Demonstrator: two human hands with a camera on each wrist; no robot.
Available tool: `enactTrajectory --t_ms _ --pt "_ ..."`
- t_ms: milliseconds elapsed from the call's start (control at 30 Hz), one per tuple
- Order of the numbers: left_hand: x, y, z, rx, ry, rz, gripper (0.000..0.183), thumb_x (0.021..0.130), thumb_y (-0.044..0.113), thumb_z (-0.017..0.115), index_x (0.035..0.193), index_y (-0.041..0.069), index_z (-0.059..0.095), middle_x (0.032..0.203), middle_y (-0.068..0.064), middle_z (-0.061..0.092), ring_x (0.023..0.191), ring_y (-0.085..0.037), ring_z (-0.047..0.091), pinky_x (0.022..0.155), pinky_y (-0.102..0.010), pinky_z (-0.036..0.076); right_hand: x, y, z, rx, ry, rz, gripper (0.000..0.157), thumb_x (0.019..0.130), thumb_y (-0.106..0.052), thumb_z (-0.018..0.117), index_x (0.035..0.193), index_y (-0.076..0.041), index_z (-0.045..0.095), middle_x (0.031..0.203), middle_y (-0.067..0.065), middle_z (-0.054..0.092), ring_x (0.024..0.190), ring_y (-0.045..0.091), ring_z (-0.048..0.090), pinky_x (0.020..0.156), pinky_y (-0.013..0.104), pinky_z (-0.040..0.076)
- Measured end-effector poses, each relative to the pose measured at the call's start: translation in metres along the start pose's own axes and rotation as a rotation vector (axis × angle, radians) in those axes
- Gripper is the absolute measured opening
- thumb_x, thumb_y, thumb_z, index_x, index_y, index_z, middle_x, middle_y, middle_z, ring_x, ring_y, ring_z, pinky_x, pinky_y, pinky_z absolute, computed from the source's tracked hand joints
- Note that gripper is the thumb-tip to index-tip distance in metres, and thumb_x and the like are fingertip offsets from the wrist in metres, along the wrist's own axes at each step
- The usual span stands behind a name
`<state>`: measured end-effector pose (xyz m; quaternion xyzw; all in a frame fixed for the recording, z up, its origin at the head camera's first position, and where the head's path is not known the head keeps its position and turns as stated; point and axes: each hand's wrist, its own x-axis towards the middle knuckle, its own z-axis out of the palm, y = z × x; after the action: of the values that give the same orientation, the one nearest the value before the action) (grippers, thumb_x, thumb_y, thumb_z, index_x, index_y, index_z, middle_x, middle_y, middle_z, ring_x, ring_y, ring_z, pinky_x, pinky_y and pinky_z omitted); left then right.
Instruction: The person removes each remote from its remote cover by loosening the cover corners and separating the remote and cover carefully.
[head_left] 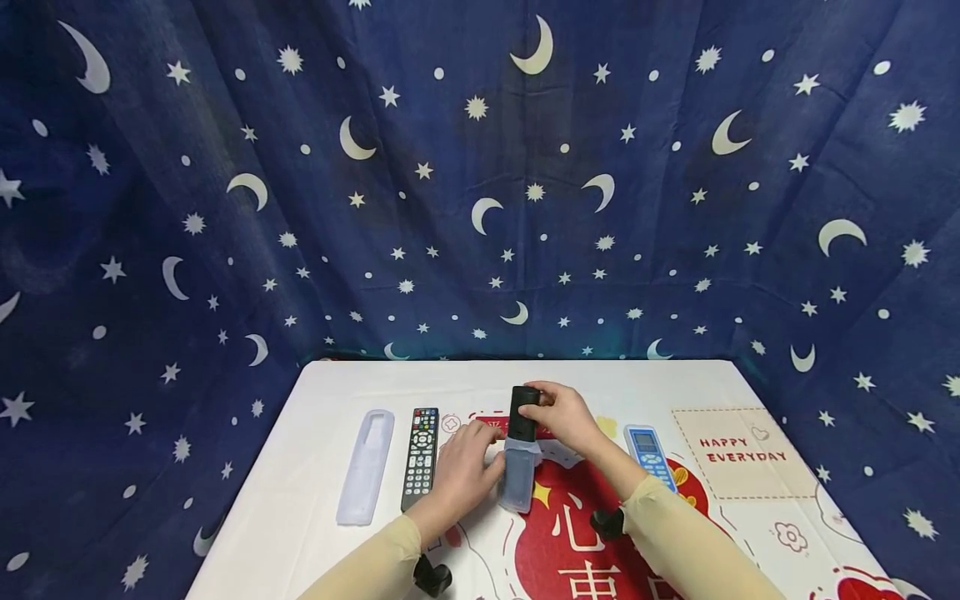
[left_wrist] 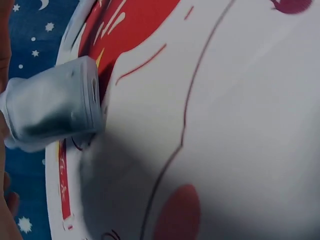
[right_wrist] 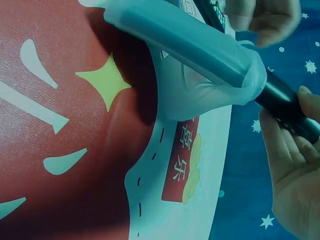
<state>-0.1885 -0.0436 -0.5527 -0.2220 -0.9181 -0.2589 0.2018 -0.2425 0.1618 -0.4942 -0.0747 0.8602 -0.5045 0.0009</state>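
Note:
A black remote control (head_left: 522,412) is partway inside a translucent, soft-looking cover (head_left: 517,479). My right hand (head_left: 564,417) pinches the bare end of the remote between thumb and fingers, as the right wrist view also shows. The cover's mouth (right_wrist: 256,75) looks bunched around the remote. My left hand (head_left: 468,467) is just left of the cover, fingers relaxed and bent; in the right wrist view a gap shows between its fingertips (right_wrist: 270,35) and the cover. Only the cover's lower end (left_wrist: 55,107) appears in the left wrist view, raised over the tabletop.
Left of my hands lie a black remote with many buttons (head_left: 422,454) and a flat translucent cover (head_left: 365,467). A pale blue remote with a screen (head_left: 649,454) lies to the right. The printed white tablecloth (head_left: 300,467) meets a star-patterned curtain (head_left: 450,250) at the back.

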Motion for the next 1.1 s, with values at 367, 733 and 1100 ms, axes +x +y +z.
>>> enactTrajectory --t_ms 367,733,1100 --pt "0.013 0.024 0.013 0.090 0.066 0.213 0.018 0.086 0.025 0.080 0.104 0.027 0.078 0.099 0.006 0.058 0.089 -0.014 0.054 0.077 -0.032 0.048 0.003 -0.009 0.003 -0.143 0.048 0.006 0.042 0.085 -0.020 0.084 0.122 -0.004 0.072 0.077 0.003 0.062 0.070 0.017 0.056 0.058 0.028 0.049" --pt "0.014 0.035 0.023 0.164 0.108 0.260 0.004 0.091 0.026 0.076 0.093 0.027 0.080 0.088 0.007 0.054 0.081 -0.013 0.050 0.068 -0.030 0.041 -0.003 -0.005 0.002 -0.144 0.067 0.001 0.039 0.085 -0.016 0.082 0.121 -0.002 0.072 0.072 0.004 0.059 0.064 0.018 0.054 0.055 0.029 0.048" --pt "0.008 0.031 0.012 0.045 -0.001 0.110 0.011 0.092 0.031 0.077 0.103 0.030 0.081 0.088 0.009 0.054 0.082 -0.010 0.048 0.069 -0.027 0.040 0.000 -0.008 0.009 -0.086 0.048 -0.014 0.042 0.089 -0.014 0.078 0.128 -0.002 0.068 0.084 0.005 0.065 0.073 0.018 0.059 0.061 0.029 0.055"
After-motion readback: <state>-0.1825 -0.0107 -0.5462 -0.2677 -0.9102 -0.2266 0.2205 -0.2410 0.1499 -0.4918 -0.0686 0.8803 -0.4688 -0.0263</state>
